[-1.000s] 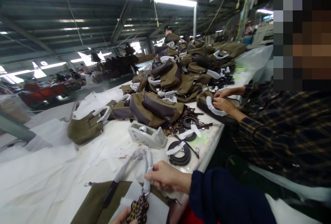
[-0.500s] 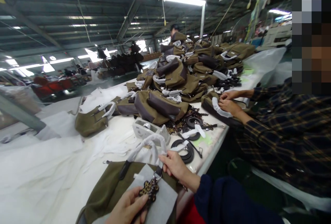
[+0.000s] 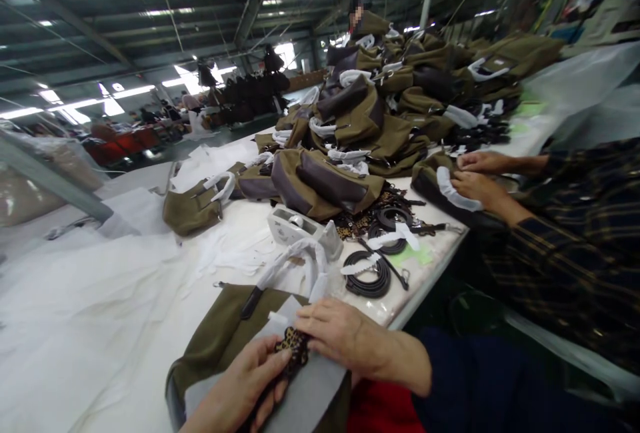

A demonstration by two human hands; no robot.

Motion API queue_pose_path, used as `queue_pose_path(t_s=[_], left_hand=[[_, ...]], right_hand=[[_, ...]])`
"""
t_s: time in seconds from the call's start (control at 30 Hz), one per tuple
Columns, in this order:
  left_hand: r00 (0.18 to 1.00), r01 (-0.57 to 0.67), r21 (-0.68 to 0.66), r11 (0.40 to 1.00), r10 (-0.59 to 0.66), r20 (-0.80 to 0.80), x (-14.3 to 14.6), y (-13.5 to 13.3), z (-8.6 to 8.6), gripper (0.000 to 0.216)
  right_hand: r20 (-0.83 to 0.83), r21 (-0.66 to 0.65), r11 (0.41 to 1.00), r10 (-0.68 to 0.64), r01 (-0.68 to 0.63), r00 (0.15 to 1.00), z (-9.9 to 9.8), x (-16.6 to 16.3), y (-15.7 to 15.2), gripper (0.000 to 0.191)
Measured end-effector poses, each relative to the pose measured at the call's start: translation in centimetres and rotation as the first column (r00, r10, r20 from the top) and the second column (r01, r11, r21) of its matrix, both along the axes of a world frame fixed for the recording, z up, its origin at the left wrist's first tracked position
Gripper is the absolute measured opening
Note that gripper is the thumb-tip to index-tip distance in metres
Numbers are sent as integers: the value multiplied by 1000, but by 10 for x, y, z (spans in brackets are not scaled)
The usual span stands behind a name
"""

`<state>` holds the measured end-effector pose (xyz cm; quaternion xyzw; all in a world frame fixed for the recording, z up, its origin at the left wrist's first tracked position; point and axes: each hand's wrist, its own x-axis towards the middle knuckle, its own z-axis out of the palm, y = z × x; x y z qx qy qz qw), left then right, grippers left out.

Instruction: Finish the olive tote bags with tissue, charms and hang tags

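An olive handbag (image 3: 220, 326) with dark trim lies before me, its handles (image 3: 295, 249) wrapped in white paper. Over its front hangs a sheet of pale tissue (image 3: 320, 386). My left hand (image 3: 250, 376) pinches a leopard-print, flower-shaped bag charm (image 3: 291, 347) against the tissue, thumb on top. From the right, my right hand (image 3: 345, 336) lies across the base of the near handle, its bent fingertips at the charm's upper edge. That hand covers the ring the charm hangs from.
Behind the handbag stand a grey tape dispenser (image 3: 305, 233) and coiled dark straps (image 3: 367, 275). Farther back, olive bags (image 3: 350, 119) are heaped high. At right, a co-worker's hands (image 3: 483, 179) handle another bag (image 3: 435, 183). White sheets (image 3: 100, 313) cover the table's left.
My right hand has come down from the wrapped handle to the charm's top, hiding the ring. My left hand still grips the charm. The view has shifted, so everything sits farther right.
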<state>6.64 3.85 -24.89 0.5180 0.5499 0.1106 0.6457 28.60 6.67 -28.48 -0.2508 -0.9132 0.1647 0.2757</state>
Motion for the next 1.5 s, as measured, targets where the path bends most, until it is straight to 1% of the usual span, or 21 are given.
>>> queue_pose_path(t_s=[0.07, 0.13, 0.17, 0.23, 0.3, 0.47, 0.57, 0.6, 0.67, 0.7, 0.73, 0.77, 0.8, 0.87, 0.9, 1.03, 1.2, 1.3, 1.37, 1.43, 1.5], left_hand=[[995, 15, 46, 999, -10, -102, -1, -1, 2, 43], [974, 72, 177, 982, -31, -225, -1, -4, 3, 39], [955, 111, 277, 955, -25, -297, 0, -5, 3, 36], [909, 185, 479, 858, 35, -414, 1, -9, 4, 27], [883, 238, 595, 768, 84, -462, 3, -12, 4, 22], [874, 340, 643, 686, 23, -486, 4, -11, 0, 22], [856, 391, 664, 638, 14, -518, 4, -9, -1, 23], [845, 407, 665, 627, 19, -535, 4, -9, -1, 23], [823, 437, 658, 613, 24, -568, 4, -9, -1, 22], [815, 446, 655, 610, 25, -578, 4, -9, -1, 22], [812, 451, 652, 609, 25, -584, 4, -9, -1, 22], [811, 451, 652, 610, 25, -584, 4, -9, -1, 22], [812, 451, 650, 612, 22, -583, 4, -9, -1, 23], [814, 449, 647, 616, 17, -581, 3, -9, -2, 24], [813, 452, 642, 619, 10, -582, 3, -9, -2, 24], [813, 455, 632, 627, -3, -582, 1, -9, -2, 24], [818, 446, 614, 651, -17, -576, -1, -8, -5, 25], [824, 443, 606, 660, -32, -566, -3, -8, -8, 26], [834, 432, 609, 665, -38, -551, -4, -7, -10, 26], [843, 422, 616, 666, -37, -537, -6, -7, -11, 26], [846, 419, 622, 661, -34, -533, -6, -7, -11, 26]], right_hand=[[12, 4, 998, -59, 59, 998, -13, -9, 8, 23], [5, 1, 998, -64, 64, 998, -21, -13, 13, 22], [0, -6, 998, -63, 63, 998, -23, -14, 14, 21], [2, -22, 998, -65, 65, 998, -24, -14, 15, 18], [20, -19, 997, -81, 81, 997, -24, -16, 15, 16], [58, -11, 995, -95, 96, 994, -22, -23, 18, 14], [41, -81, 993, -80, 83, 996, -9, -15, 15, 14], [20, -108, 992, -59, 61, 998, -3, -10, 13, 18], [-10, -131, 991, 29, -30, 1000, 10, 4, 6, 40], [-6, -115, 989, 91, -91, 996, 15, 11, 2, 50], [20, -84, 986, 149, -147, 989, 18, 16, -2, 55], [64, -44, 982, 186, -184, 980, 19, 20, -5, 51], [109, -1, 981, 195, -196, 975, 18, 23, -8, 42], [169, 70, 982, 159, -173, 973, 13, 22, -9, 25], [179, 93, 985, 125, -144, 976, 10, 19, -8, 23], [169, 146, 988, 22, -47, 985, 11, 7, -5, 22], [222, 144, 981, 94, -128, 971, 18, 13, -9, 18], [202, 155, 985, 43, -75, 978, 14, 15, -6, 19], [178, 133, 990, 26, -51, 984, 11, 15, -1, 21], [162, 94, 989, 96, -113, 982, 12, 15, 1, 21], [153, 62, 976, 196, -208, 968, 14, 18, -1, 30]])
